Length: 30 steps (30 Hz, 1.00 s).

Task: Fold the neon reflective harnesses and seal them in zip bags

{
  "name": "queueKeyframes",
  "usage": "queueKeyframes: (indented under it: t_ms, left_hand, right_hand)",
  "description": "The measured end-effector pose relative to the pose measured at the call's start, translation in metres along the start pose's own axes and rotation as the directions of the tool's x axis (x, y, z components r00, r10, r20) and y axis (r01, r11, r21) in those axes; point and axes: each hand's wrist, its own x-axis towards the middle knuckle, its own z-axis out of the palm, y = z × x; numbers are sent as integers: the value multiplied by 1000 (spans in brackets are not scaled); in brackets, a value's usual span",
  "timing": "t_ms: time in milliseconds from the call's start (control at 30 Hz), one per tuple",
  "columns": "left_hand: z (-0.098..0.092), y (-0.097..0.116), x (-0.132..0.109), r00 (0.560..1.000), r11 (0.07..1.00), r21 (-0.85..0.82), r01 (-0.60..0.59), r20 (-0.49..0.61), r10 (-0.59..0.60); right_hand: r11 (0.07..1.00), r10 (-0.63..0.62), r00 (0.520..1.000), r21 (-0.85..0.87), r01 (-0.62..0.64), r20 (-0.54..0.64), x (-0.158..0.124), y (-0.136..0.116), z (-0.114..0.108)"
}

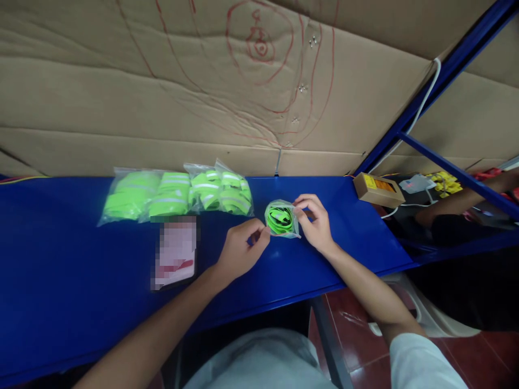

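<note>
A clear plastic bag [281,220] with a coiled neon-green reflective strap inside is held between my two hands above the blue table [227,259]. My left hand [244,246] pinches the bag's lower left corner between thumb and fingers. On the other side, the fingers of my right hand [314,220] are curled against the bag's right edge and grip it. Several similar clear bags of folded neon-green straps [170,195] lie in a row at the back, left of my hands.
A phone-like object with a blurred-out screen [176,251] lies on the table left of my forearm. At the table's right end sits a cardboard box [377,190]. Beyond a blue metal frame [458,173], another person's arm [466,197] rests near yellow items [446,182]. A cardboard wall [194,113] stands behind.
</note>
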Motion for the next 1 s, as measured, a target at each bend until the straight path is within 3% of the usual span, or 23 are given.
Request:
queueKeyframes:
  t_ms: [1000]
  left_hand:
    - [2,5,-1,998,999,9,-33,51,32]
  right_hand:
    - [998,-49,999,-45,50,20,1,1,3]
